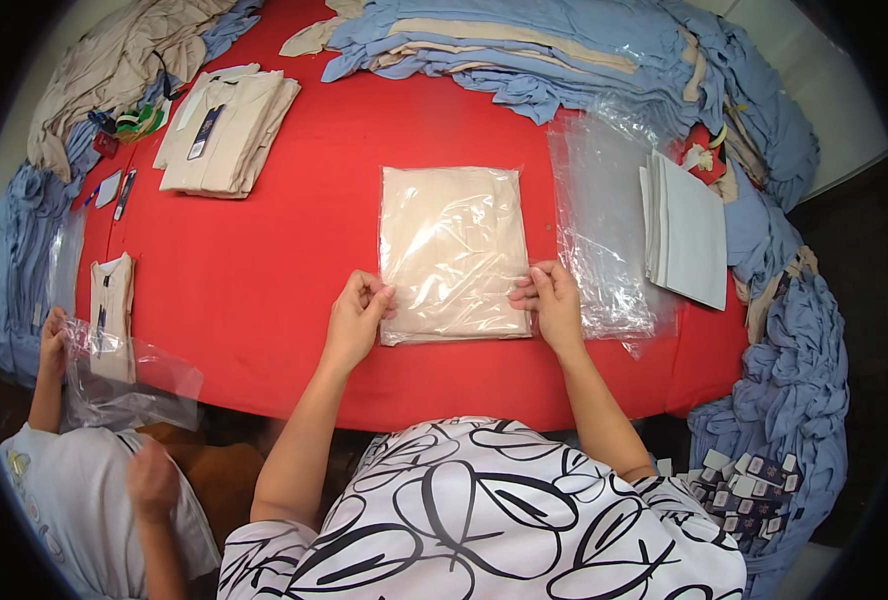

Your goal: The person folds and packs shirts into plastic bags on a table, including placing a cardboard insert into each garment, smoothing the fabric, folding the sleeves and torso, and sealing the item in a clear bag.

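Observation:
A folded beige garment in a clear plastic bag [454,250] lies flat on the red-covered table [294,270] in front of me. My left hand [361,312] pinches the bag's left edge near its lower corner. On the opposite edge, my right hand [550,300] grips the bag between thumb and fingers. The plastic is glossy and slightly wrinkled over the cloth.
Clear plastic bags [604,240] and white folded sheets [686,235] lie at right. Folded beige garments [229,135] sit at the far left. Blue garments [524,50] line the back. At left, a co-worker's hand [54,345] holds a plastic bag [129,385] beside a beige garment [112,310].

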`<state>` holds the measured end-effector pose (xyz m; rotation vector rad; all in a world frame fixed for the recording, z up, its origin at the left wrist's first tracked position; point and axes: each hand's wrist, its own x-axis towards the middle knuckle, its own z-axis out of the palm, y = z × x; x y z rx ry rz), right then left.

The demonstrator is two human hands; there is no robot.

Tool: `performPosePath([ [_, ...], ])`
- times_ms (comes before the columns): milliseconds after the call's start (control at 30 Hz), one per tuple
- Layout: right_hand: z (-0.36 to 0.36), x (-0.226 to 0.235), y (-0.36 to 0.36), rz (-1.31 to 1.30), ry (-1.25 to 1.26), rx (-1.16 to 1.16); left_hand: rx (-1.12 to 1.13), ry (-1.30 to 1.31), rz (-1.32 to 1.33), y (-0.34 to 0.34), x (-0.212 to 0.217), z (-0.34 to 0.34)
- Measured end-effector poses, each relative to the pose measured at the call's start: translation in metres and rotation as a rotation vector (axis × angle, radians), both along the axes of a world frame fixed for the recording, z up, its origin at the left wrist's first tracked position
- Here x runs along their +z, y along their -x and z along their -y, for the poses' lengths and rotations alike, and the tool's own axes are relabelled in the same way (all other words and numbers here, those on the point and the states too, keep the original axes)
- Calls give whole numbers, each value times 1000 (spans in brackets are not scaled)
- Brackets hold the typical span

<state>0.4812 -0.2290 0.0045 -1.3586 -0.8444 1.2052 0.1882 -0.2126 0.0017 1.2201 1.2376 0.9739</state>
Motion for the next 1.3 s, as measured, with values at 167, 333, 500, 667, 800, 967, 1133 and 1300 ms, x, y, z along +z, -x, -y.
performPosePath([
  [167, -3, -3, 5, 271, 36, -70, 74, 77, 36, -7, -4, -6],
  [333, -9, -4, 7, 481, 30, -80, 118, 148, -174, -16, 7, -7],
  [500, -29, -21, -15, 1066, -55, 86, 1, 4, -677, -15, 9, -28],
  [667, -36, 14, -28, 439, 88, -164, -108, 67, -912, -3, 62, -44],
  [800, -35, 48, 37, 1111, -286, 110, -180, -663, -814, -30, 59, -105],
  [967, -62, 18, 110, 1419, -313, 355, -649, -670, -762, -84, 30, -166],
  [1133, -64, 6, 106, 1423, -190, 446, -631, -743, -871, -92, 9, -162],
  [1300, -63, 0, 109, 1428, -197, 427, -631, -754, -826, -90, 8, -160],
])
